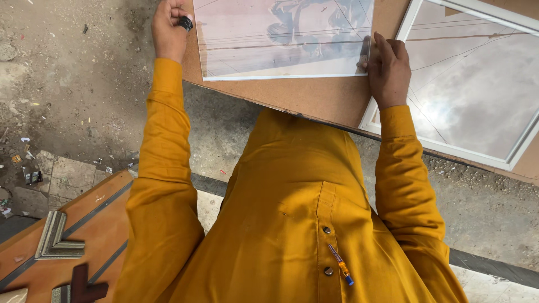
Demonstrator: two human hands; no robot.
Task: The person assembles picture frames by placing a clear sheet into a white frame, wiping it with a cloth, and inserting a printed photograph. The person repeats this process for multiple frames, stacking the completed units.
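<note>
A sheet of glass point(281, 39) lies on a brown board point(303, 95), reflecting sky and wires. My left hand point(168, 28) is at the sheet's left edge, closed on a small black tool point(186, 23). My right hand point(388, 67) presses flat on the sheet's lower right corner, fingers together. Both arms wear mustard-yellow sleeves. A pen point(341, 264) is clipped at the shirt's front placket.
A white-framed glass pane point(477, 84) lies to the right on the board. The ground below is dirty concrete with litter point(67, 112). At lower left stands an orange wooden surface point(95, 224) carrying frame-corner samples point(56, 238) and a dark corner piece point(84, 286).
</note>
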